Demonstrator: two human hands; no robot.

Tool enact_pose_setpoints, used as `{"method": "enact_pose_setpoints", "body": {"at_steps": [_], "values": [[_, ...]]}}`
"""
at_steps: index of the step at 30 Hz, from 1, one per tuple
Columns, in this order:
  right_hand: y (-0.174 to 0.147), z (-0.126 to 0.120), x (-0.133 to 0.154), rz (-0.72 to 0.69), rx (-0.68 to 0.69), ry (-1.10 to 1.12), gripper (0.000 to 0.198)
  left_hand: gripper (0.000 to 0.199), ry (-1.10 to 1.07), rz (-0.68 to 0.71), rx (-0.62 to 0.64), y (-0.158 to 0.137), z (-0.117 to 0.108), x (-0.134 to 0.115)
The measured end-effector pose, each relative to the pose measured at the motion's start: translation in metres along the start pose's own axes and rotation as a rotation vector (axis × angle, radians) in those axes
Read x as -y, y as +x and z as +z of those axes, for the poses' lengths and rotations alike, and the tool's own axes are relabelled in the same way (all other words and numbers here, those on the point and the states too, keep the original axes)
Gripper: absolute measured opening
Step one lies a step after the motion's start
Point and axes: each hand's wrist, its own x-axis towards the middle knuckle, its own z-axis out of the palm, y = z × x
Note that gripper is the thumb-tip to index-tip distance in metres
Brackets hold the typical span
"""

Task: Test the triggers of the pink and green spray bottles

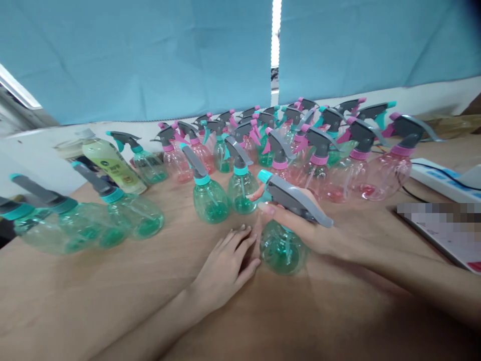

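My right hand (311, 234) is curled round the grey top (287, 195) of a green bottle (282, 253), with the thumb and a finger up near its blue tip (265, 175). So that hand is closed and has hold of the bottle. I cannot tell if the bottom of the bottle sits on the bench (124, 306) or is a bit above it

My left hand (225, 263) lies palm down on the bench, just to the left of the bottle. Its fingers are loose and a little bent, and I see nothing in it. I cannot tell if my thumb touches the bottle

Just behind the bottle, a bit to the left, stand two small green ones (212, 203). Behind it and to the right is a big bunch of pink ones (347, 180), with more green tops mixed in. Well to the left of the bottle there is a row of green ones (145, 218), and behind that row leans a tall can (116, 168) with a yellow-green front. Far to the right of the bottle are a white plug strip (432, 175) and a flat thing (424, 228). A blue cloth (188, 55) hangs behind it all
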Motion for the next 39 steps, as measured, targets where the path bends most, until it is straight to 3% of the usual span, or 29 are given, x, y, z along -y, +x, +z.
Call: {"method": "enact_pose_setpoints", "body": {"at_steps": [18, 30, 39], "values": [[0.0003, -0.0012, -0.0041, -0.009, 0.010, -0.022, 0.015, 0.038, -0.004, -0.004, 0.003, -0.0003, 0.0002, 0.0003], [-0.0007, -0.0004, -0.0024, -0.092, -0.037, -0.048, 0.003, 0.037, 0.005, 0.011, -0.014, 0.0001, 0.0010, 0.0002], [0.0004, -0.0023, -0.0009, -0.118, -0.003, -0.040, 0.013, 0.042, 0.022, -0.002, 0.005, 0.0004, 0.0006, 0.0011]]}}
